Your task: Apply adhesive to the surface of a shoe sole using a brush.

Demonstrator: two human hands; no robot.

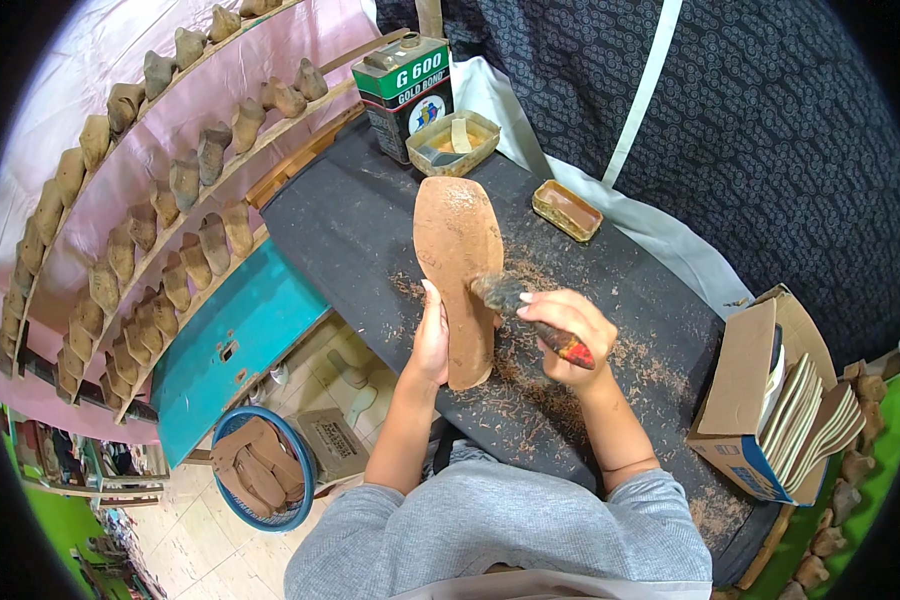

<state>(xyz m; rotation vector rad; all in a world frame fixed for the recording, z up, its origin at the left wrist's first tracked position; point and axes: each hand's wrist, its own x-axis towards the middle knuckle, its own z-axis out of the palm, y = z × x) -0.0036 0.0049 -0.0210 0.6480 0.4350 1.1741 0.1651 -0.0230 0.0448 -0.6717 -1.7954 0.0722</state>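
A tan shoe sole (457, 230) is held up over the dark table, its broad toe end pointing away from me. My left hand (430, 345) grips its left edge near the heel, the thumb lying along the side. The toe part looks shiny and wet. In my right hand (575, 335) is a brush (503, 294) with a dark, caked body and a red-tipped handle. The brush's bristle end touches the sole's right edge around the middle. The underside of the sole and the fingers beneath it are hidden.
Brown shavings litter the black-covered table (320, 190). At its far side stand a green-and-black can (402, 95), a shallow tray (454, 145) and a small tin (568, 210). A carton of soles (735, 380) is at right. Shelves of shoe lasts (213, 152) and a blue basket (305, 450) are at left.
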